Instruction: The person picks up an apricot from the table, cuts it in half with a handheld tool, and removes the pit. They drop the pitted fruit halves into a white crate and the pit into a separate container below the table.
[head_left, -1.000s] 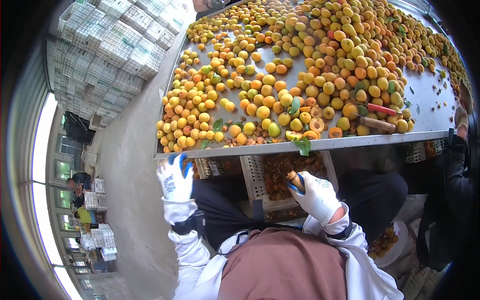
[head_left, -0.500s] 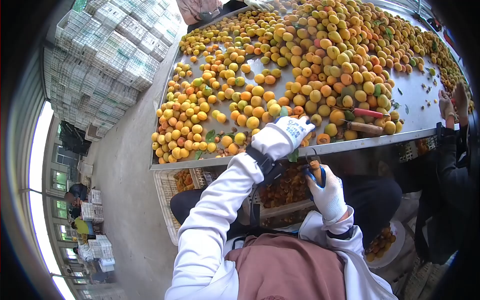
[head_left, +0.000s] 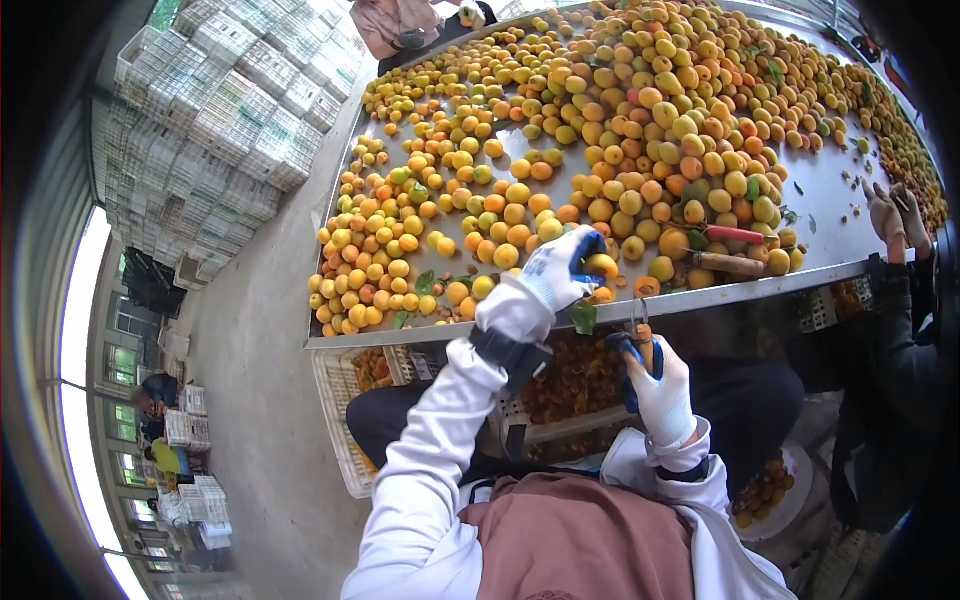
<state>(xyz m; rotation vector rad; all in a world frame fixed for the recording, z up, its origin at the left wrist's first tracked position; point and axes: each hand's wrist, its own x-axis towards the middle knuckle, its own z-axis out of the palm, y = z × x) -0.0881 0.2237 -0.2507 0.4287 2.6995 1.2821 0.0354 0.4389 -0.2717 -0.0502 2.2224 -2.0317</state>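
Note:
My left hand (head_left: 566,266), in a white glove with a blue palm, has its fingers curled around a yellow apricot (head_left: 601,266) just above the table's near edge. Lower and to the right, my gloved right hand (head_left: 661,392) grips a wooden-handled tool (head_left: 645,345) with a thin metal loop that points up toward the table. A cut apricot (head_left: 647,287) lies at the edge, right above the loop. Under my left hand a green leaf (head_left: 583,317) hangs at the rim. The heap of apricots (head_left: 650,130) spreads over the metal table (head_left: 480,326).
A red-handled tool (head_left: 735,234) and a wooden-handled one (head_left: 730,264) lie by the near edge. Below stands a crate of apricot pieces (head_left: 570,385). Another person's gloved hands (head_left: 897,215) are at the right; a person (head_left: 400,25) is across the table. Stacked crates (head_left: 215,90) rise at left.
My left hand has drawn back from the fruit toward me and now has an apricot in it. My right hand has shifted slightly, with the tool's loop now more upright.

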